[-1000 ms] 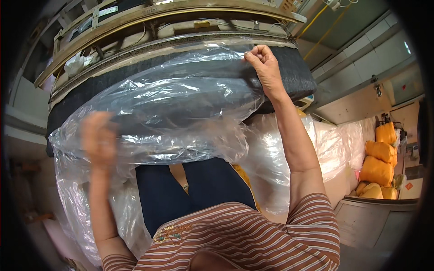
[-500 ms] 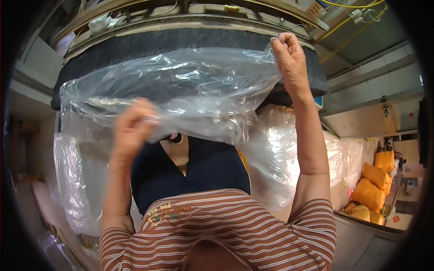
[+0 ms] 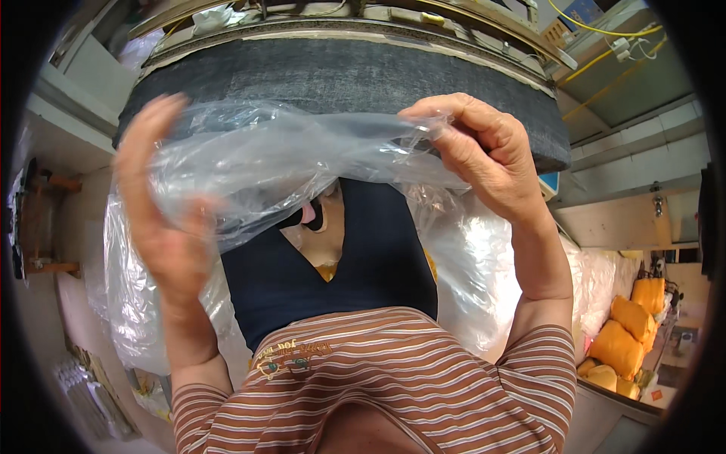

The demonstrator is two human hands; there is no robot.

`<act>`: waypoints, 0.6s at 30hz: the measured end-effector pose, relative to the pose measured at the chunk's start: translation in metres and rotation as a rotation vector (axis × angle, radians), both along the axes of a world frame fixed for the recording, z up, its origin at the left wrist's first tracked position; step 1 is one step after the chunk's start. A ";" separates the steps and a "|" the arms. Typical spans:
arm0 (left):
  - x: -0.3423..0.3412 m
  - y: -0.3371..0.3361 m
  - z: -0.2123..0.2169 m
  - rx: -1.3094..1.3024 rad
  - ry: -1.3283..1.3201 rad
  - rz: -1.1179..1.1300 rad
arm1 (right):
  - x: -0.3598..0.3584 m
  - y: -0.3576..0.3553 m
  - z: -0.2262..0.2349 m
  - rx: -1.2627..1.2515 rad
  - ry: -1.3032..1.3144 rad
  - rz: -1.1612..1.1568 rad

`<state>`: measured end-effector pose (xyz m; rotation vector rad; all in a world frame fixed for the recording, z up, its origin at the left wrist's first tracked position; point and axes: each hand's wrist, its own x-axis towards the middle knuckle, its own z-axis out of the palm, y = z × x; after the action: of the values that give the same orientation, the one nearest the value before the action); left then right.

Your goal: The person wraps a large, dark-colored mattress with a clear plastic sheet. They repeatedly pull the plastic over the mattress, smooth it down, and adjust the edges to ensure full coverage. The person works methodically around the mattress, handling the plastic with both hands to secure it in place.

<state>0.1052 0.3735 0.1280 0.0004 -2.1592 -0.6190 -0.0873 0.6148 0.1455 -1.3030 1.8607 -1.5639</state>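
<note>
At 2 o'clock my right hand (image 3: pixel 490 155) pinches the plastic (image 3: pixel 261 163), which stretches toward 10 below the dark pad (image 3: pixel 340 72). My blurred left hand (image 3: pixel 165 223), at 9, is spread. I'd judge this as gathering; tautness calls for both hands gripping.

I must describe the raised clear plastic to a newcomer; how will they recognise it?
Find the broad dark surface across the upper view. Below it, above the navy-clad thighs, clear plastic stretches from the left hand to the right hand. Unlike the shiny plastic lower at each side, it is lifted and pinched by the right hand.
</note>
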 end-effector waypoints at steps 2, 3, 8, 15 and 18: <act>-0.028 0.043 0.025 -0.149 -0.122 -0.151 | 0.007 -0.004 0.007 -0.002 0.191 -0.021; -0.042 0.060 0.031 -0.208 -0.175 -0.135 | 0.011 -0.006 0.007 -0.018 0.219 -0.036; -0.091 0.057 0.030 0.212 -0.488 -0.540 | 0.018 0.007 0.002 -0.071 0.199 -0.140; -0.096 0.043 0.036 0.226 -0.297 -0.637 | -0.003 0.021 -0.049 0.206 0.265 -0.062; -0.097 0.024 0.046 0.528 0.031 -0.778 | -0.021 0.048 -0.138 0.313 0.268 0.053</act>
<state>0.0083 0.3976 0.1740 -0.5777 -1.8603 -1.5995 -0.1086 0.6629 0.0079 -1.4527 2.1075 -1.0569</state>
